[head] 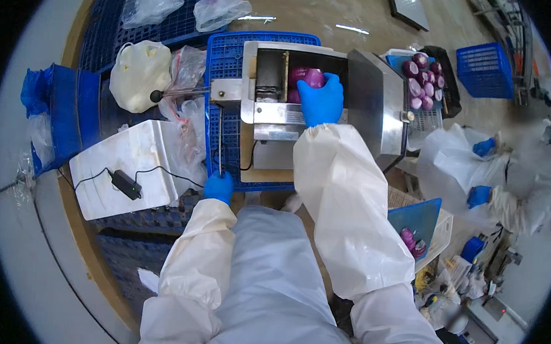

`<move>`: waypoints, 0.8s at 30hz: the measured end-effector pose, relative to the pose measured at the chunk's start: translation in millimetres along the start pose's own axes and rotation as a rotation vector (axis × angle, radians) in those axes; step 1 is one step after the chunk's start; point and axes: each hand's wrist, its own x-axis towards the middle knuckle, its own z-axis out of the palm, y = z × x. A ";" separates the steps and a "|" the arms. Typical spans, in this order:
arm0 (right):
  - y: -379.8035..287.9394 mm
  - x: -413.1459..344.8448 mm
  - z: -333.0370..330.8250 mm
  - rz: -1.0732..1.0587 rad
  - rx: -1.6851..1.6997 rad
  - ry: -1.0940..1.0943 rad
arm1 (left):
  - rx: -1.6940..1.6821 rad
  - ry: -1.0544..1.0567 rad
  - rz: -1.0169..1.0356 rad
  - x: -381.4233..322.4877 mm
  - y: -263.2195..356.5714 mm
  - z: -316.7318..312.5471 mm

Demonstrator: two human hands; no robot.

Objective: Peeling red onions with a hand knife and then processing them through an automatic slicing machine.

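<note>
A stainless-steel slicing machine (pixel 279 113) stands before me, its chamber uncovered. Inside the chamber lie several peeled red onions (pixel 298 74), next to an upright plate. My right hand (pixel 322 101), in a blue glove, reaches into the chamber with its fingers around one onion (pixel 315 78). Lower left, my gloved left hand (pixel 218 187) is closed around the near end of a thin metal rod (pixel 220 142) that runs down from the machine's side. A second lever with a black knob (pixel 156 96) sticks out to the left.
Halved red onions (pixel 423 81) fill a tray to the right, beside the machine's raised metal cover (pixel 376 102). A styrofoam box (pixel 124 170) carries a power adapter (pixel 125 184) and cable. Two co-workers (pixel 465 164) stand at right. A blue crate (pixel 485 69) sits farther off.
</note>
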 end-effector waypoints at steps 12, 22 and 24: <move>13.6 15.1 41.4 0.037 -0.305 -0.246 | -0.056 -0.031 0.000 -6.4 7.3 -10.2; 16.6 -15.2 5.9 -0.323 -0.081 -0.003 | 0.014 -0.051 -0.020 -4.8 12.8 -10.0; 22.1 -33.2 -12.9 -0.357 0.067 0.019 | 0.005 -0.058 -0.022 -4.1 15.7 -11.6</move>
